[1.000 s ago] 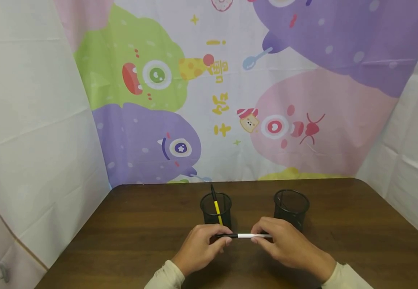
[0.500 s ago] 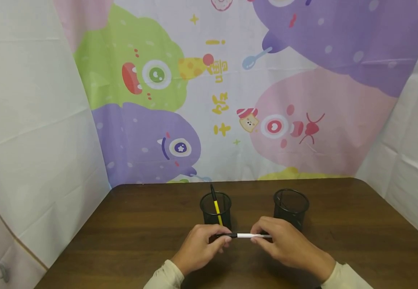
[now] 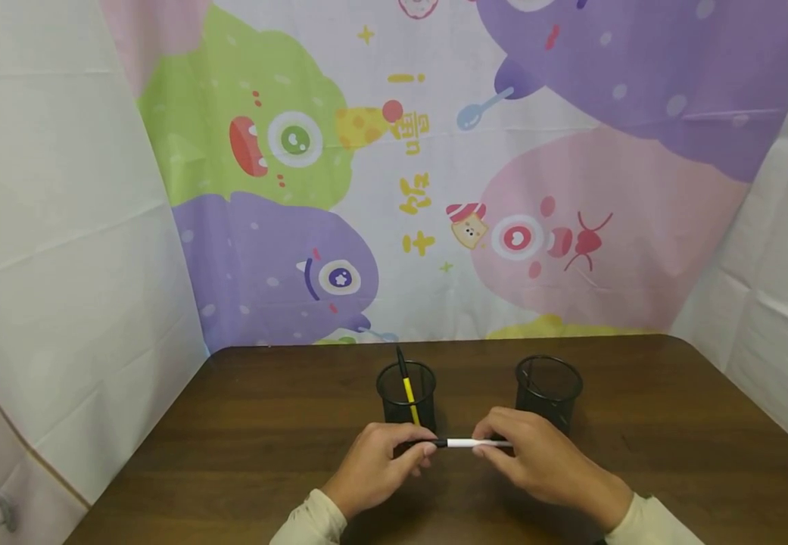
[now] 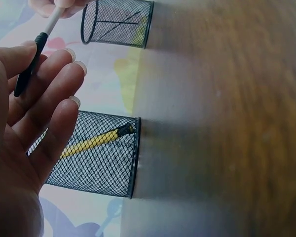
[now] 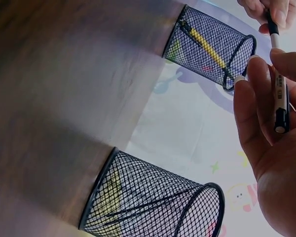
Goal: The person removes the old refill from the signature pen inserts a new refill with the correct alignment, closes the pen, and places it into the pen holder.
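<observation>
A slim white pen [image 3: 460, 443] with a black grip section lies level between both hands, above the table. My left hand [image 3: 380, 463] pinches its black end between thumb and forefinger. The other fingers stay loosely bent, as the left wrist view shows. My right hand [image 3: 545, 463] pinches the white barrel; its black clip end [image 5: 281, 118] lies over the palm in the right wrist view. Just beyond the left hand stands a black mesh pen cup [image 3: 397, 413], with a yellow-and-black pen [image 3: 409, 390] leaning inside. A second mesh cup [image 3: 549, 409] stands behind the right hand.
The dark wooden table [image 3: 230, 454] has rounded far corners. Behind it hangs a cartoon-printed cloth [image 3: 428, 295]. White cloth walls [image 3: 66, 227] close in the left and right sides. Both cups stand upright, apart from each other.
</observation>
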Tool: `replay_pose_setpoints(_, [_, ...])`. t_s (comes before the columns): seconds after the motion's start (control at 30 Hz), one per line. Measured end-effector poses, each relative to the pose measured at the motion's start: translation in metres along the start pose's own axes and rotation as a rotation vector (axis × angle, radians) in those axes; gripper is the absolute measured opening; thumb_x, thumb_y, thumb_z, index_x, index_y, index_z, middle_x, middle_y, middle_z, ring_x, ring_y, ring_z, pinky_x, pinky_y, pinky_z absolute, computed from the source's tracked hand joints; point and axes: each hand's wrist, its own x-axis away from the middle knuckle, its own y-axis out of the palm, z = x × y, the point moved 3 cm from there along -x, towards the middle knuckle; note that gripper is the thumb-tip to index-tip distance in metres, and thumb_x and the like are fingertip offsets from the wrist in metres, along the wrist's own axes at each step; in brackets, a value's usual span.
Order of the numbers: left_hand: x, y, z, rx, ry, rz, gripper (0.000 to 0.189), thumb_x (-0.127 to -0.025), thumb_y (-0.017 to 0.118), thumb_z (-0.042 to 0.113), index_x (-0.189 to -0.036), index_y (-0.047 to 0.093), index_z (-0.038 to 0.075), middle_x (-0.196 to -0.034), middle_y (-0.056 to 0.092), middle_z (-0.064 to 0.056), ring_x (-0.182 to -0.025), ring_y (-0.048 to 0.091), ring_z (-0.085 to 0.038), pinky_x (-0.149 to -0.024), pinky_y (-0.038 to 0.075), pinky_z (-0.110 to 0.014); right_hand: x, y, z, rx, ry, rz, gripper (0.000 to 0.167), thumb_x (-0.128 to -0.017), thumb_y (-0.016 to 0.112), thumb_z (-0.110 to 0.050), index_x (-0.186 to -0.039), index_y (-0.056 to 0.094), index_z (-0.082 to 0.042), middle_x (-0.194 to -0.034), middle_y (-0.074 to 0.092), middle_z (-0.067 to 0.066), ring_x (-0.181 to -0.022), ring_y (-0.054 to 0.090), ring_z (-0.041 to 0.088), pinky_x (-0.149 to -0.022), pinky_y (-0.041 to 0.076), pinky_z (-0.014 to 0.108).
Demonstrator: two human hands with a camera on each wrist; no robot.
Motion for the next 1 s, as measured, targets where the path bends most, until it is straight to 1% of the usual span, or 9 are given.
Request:
replay_pose_setpoints(0.17, [-0.0001, -0.0009, 0.0012, 0.000, -0.010, -0.003, 0.017, -0.099, 0.065, 0.027, -0.102, 0.074, 0.013, -0.076, 0.070, 0.006, -0.062, 0.066, -0.002, -0.059, 0.056, -0.021, -0.0005, 0.0002, -0.0003, -0.007, 0.006, -0.003, 0.021, -0.088, 0.078, -0.011, -0.095, 0.063, -0.024, -0.087, 0.057, -0.019, -0.073, 0.054, -0.003, -0.063, 0.050, 0.020])
replay_pose_setpoints(0.3, [0.0001, -0.0012, 0.0009, -0.008, -0.024, -0.010, 0.020, -0.100, 0.063, 0.028, -0.101, 0.074, 0.012, -0.075, 0.069, 0.006, -0.063, 0.066, -0.001, -0.059, 0.056, -0.021, -0.0008, 0.0001, -0.0010, -0.002, -0.007, 0.010, 0.022, -0.087, 0.079, -0.010, -0.094, 0.063, -0.023, -0.086, 0.057, -0.019, -0.073, 0.054, -0.003, -0.063, 0.049, 0.018])
replay_pose_setpoints(0.37, [0.0001, -0.0012, 0.0004, -0.019, -0.029, -0.013, 0.021, -0.101, 0.062, 0.029, -0.101, 0.074, 0.012, -0.075, 0.069, 0.007, -0.063, 0.065, 0.000, -0.059, 0.056, -0.021, -0.0005, 0.0002, -0.0010, 0.004, -0.009, 0.015, 0.022, -0.086, 0.080, -0.010, -0.094, 0.063, -0.023, -0.086, 0.057, -0.019, -0.073, 0.054, -0.003, -0.063, 0.048, 0.016])
replay_pose_setpoints(0.67, [-0.0003, -0.0018, -0.0002, -0.080, -0.033, -0.016, 0.024, -0.102, 0.060, 0.032, -0.102, 0.075, 0.013, -0.074, 0.068, 0.011, -0.063, 0.064, 0.001, -0.059, 0.054, -0.019, -0.0003, 0.0000, -0.0012, 0.000, -0.005, 0.011, 0.021, -0.087, 0.079, -0.011, -0.094, 0.064, -0.022, -0.086, 0.057, -0.019, -0.073, 0.054, -0.003, -0.064, 0.049, 0.017])
replay_pose_setpoints(0.77, [-0.0003, -0.0020, 0.0005, -0.090, -0.023, -0.011, 0.024, -0.102, 0.061, 0.033, -0.105, 0.075, 0.013, -0.078, 0.068, 0.011, -0.064, 0.064, 0.002, -0.059, 0.054, -0.019, -0.0001, -0.0001, -0.0010, -0.002, -0.005, 0.012, 0.021, -0.087, 0.079, -0.011, -0.094, 0.064, -0.023, -0.086, 0.057, -0.019, -0.074, 0.055, -0.003, -0.064, 0.049, 0.017])
replay_pose_setpoints(0.83, [-0.0003, -0.0022, 0.0008, -0.109, -0.005, 0.002, 0.026, -0.101, 0.061, 0.034, -0.109, 0.074, 0.012, -0.081, 0.067, 0.012, -0.065, 0.063, 0.001, -0.060, 0.054, -0.020, 0.0000, -0.0001, -0.0006, -0.003, -0.004, 0.013, 0.021, -0.087, 0.079, -0.011, -0.095, 0.064, -0.023, -0.086, 0.057, -0.019, -0.074, 0.055, -0.003, -0.064, 0.049, 0.018])
replay_pose_setpoints(0.9, [0.0002, -0.0025, 0.0013, -0.147, 0.017, 0.022, 0.028, -0.100, 0.063, 0.035, -0.111, 0.074, 0.012, -0.085, 0.065, 0.014, -0.069, 0.061, 0.002, -0.062, 0.053, -0.021, 0.0004, 0.0000, -0.0003, -0.006, -0.002, 0.012, 0.022, -0.087, 0.079, -0.011, -0.095, 0.064, -0.023, -0.087, 0.057, -0.019, -0.074, 0.055, -0.003, -0.064, 0.049, 0.018])
replay_pose_setpoints(1.0, [0.0014, -0.0026, 0.0021, -0.222, 0.051, 0.057, 0.028, -0.097, 0.067, 0.037, -0.113, 0.073, 0.015, -0.088, 0.062, 0.017, -0.071, 0.056, 0.001, -0.062, 0.050, -0.021, 0.0014, 0.0005, 0.0000, -0.011, 0.001, 0.008, 0.022, -0.087, 0.079, -0.010, -0.095, 0.063, -0.023, -0.087, 0.057, -0.019, -0.074, 0.055, -0.003, -0.063, 0.050, 0.019])
